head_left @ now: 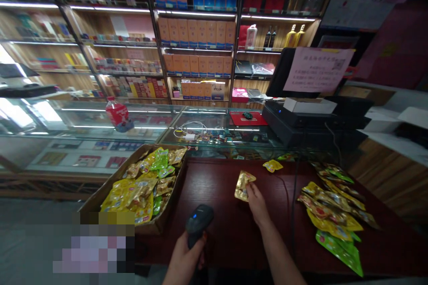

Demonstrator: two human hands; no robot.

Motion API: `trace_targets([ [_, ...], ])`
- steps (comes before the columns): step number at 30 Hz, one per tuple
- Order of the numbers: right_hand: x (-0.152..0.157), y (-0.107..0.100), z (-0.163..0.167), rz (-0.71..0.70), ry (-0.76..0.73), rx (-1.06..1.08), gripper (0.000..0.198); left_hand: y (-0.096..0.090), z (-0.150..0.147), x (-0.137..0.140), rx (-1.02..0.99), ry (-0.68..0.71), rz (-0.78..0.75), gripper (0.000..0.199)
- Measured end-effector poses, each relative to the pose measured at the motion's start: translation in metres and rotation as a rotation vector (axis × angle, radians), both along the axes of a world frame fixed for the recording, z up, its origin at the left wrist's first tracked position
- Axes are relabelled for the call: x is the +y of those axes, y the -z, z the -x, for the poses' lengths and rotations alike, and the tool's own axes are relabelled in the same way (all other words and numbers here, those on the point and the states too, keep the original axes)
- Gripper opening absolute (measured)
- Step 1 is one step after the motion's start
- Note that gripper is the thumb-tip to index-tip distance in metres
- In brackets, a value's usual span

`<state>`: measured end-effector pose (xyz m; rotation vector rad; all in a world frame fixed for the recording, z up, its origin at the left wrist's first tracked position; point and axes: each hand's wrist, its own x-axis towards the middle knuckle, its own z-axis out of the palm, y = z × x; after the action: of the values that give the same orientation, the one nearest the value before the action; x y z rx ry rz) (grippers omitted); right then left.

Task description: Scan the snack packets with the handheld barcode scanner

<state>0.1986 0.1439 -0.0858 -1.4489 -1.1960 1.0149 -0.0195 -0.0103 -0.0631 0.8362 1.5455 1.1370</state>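
My left hand point(187, 254) is wrapped round the handle of a dark barcode scanner point(200, 217) with a small blue light on top. My right hand point(257, 199) pinches a gold snack packet point(243, 185) by its right edge, just over the dark red table point(220, 249). To the left, a cardboard box point(157, 227) holds several yellow, gold and green packets point(140, 187). A pile of similar packets point(329, 209) lies on the table to the right, with a green packet point(341, 249) at its near end. One small yellow packet point(273, 166) lies beyond my right hand.
Behind the table stands a glass display counter point(150, 118) bearing a red-labelled bottle point(117, 115), a white charger cable point(190, 136) and a mouse point(248, 116) on a red mat. A monitor point(279, 73) with a taped paper notice stands back right. A dark cable point(294, 200) crosses the table.
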Motion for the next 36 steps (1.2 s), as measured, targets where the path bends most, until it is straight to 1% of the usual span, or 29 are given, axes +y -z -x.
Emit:
trace_targets([
  [3,-0.006,0.008,0.012,0.008,-0.003,0.224,0.051,-0.025,-0.007,-0.005,0.056,0.053,-0.051,0.034],
  [6,-0.009,0.010,0.015,0.004,0.022,0.389,0.046,-0.050,-0.012,-0.006,0.089,0.074,-0.072,0.026],
  [8,-0.009,0.010,0.015,0.003,0.028,0.465,0.045,-0.061,-0.014,-0.005,0.102,0.079,-0.085,0.023],
  [10,-0.007,0.011,0.014,0.002,0.031,0.521,0.046,-0.067,-0.016,-0.003,0.111,0.083,-0.093,0.022],
  [13,-0.006,0.013,0.016,-0.001,0.055,0.583,0.048,-0.067,-0.017,-0.002,0.108,0.123,-0.088,0.023],
  [16,-0.006,0.015,0.017,-0.017,0.095,0.616,0.046,-0.060,-0.017,-0.004,0.133,0.159,-0.102,0.023],
  [19,-0.007,0.017,0.018,-0.020,0.107,0.610,0.043,-0.051,-0.018,-0.007,0.174,0.174,-0.107,0.020],
  [22,-0.009,0.016,0.018,-0.009,0.084,0.576,0.044,-0.045,-0.022,-0.009,0.170,0.195,-0.108,0.020],
  [29,-0.012,0.006,0.018,-0.014,0.016,0.540,0.048,-0.044,-0.029,-0.003,0.156,0.240,-0.133,0.024],
  [36,-0.011,0.009,0.017,-0.021,0.075,0.476,0.046,-0.041,-0.031,-0.001,0.197,0.239,-0.109,0.022],
])
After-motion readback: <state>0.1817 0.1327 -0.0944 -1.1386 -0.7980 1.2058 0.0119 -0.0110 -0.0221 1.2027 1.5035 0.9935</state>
